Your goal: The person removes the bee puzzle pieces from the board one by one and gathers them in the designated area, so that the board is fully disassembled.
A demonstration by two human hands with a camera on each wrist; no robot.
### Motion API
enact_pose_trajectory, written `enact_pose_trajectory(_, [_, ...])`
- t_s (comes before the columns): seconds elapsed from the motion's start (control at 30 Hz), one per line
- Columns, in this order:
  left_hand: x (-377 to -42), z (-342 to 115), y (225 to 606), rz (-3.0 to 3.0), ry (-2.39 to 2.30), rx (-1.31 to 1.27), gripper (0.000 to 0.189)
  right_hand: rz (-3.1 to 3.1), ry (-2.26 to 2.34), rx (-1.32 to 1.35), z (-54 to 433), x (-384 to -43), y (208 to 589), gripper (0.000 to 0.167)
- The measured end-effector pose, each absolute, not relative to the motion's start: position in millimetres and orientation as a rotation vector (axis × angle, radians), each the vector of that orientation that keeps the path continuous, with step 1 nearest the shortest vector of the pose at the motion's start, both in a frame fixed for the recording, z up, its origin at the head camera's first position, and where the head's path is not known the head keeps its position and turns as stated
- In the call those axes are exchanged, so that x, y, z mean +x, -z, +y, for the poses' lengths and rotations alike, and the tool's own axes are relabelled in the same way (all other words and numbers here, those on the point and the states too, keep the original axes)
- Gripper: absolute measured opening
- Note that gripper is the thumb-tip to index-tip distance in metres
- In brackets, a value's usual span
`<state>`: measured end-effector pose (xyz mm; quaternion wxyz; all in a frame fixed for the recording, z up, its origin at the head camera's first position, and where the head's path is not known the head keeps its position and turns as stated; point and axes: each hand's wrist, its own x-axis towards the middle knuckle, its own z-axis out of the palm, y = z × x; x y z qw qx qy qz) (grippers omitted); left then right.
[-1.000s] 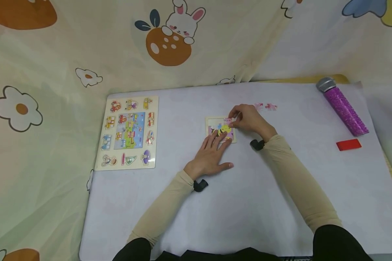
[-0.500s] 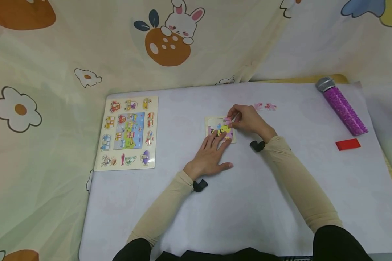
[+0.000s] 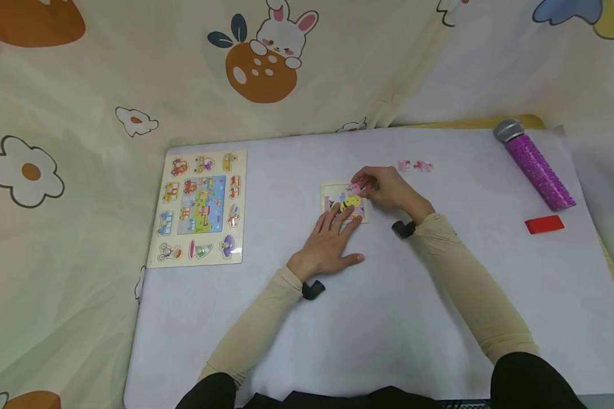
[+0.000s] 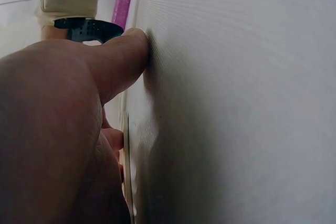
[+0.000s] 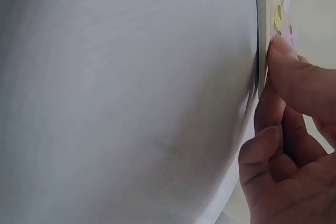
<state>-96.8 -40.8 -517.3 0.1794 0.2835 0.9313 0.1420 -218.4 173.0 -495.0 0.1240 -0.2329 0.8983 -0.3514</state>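
Observation:
A small jigsaw puzzle board [image 3: 324, 193] with a pale frame lies mid-table, partly filled with yellow and purple pieces. My left hand [image 3: 327, 247] rests its straight fingers on the board's lower edge, thumb spread onto the table. At the upper right corner, my right hand [image 3: 389, 186] pinches a pink puzzle piece [image 3: 355, 188] between thumb and fingers. In the right wrist view, the thumb lies at the piece just over the board's side edge [image 5: 262, 40]. The left wrist view shows mostly the back of the thumb; that hand's fingers largely hide there.
Two loose pink puzzle pieces, one [image 3: 403, 166] beside the other [image 3: 423, 166], lie beyond the right hand. A larger vehicle-picture peg puzzle [image 3: 153, 244] is at the left. On the right are a glittery purple microphone [image 3: 542, 173] and a flat red block [image 3: 544, 224].
The right hand has edged slightly left with the pink puzzle piece, which shows more of its face and sits a little differently at the board's corner. The left hand stays in place.

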Motion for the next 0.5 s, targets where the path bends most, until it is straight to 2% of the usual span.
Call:
enact_pose_trajectory(0.23, [-97, -40, 516, 2.637, -0.377, 0.802, 0.092, 2.630, 1.039, -0.621, 179, -218, 491, 0.029])
enact_pose_trajectory(0.5, [-97, -40, 517, 2.636, -0.380, 0.801, 0.092, 2.703, 1.067, -0.562, 211, -223, 487, 0.028])
